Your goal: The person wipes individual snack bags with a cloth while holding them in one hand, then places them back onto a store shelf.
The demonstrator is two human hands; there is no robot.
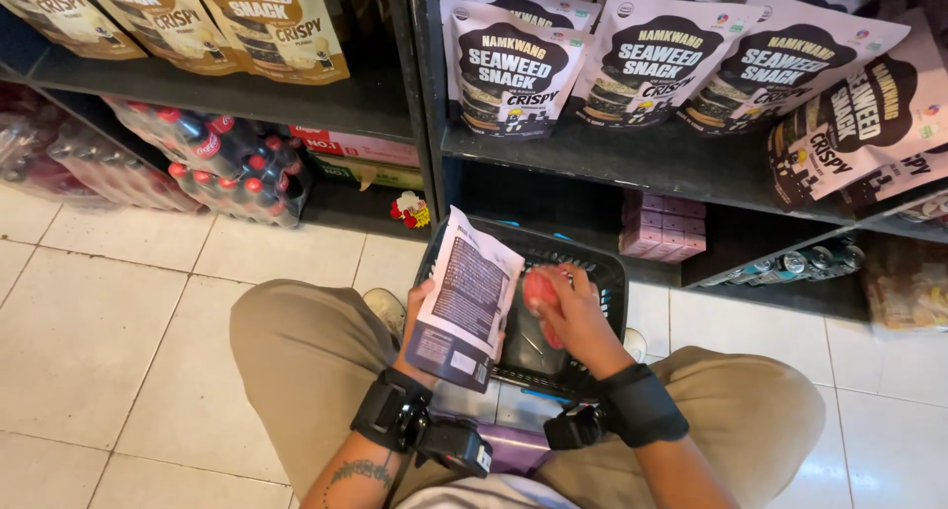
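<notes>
On the far left, shrink-wrapped packs of red-capped soda bottles (pixel 232 163) sit low under a dark shelf (pixel 247 99), well apart from the hands. Nearer the middle, the left hand (pixel 420 321) is closed around the lower edge of a white seaweed snack packet (pixel 464 297), back panel up, held tilted over the left rim of the black shopping basket (pixel 612 272) on the tiled floor (pixel 89 321) between the person's knees. To its right, the right hand (pixel 573 316) is down inside the basket, fingers curled on a round pinkish-red item (pixel 540 289), possibly wrapped produce; the blur hides what it is. So one item is already in the basket, while the packet is not yet laid in. Upper right, matching seaweed packets (pixel 642 60) stand on the shelf.
</notes>
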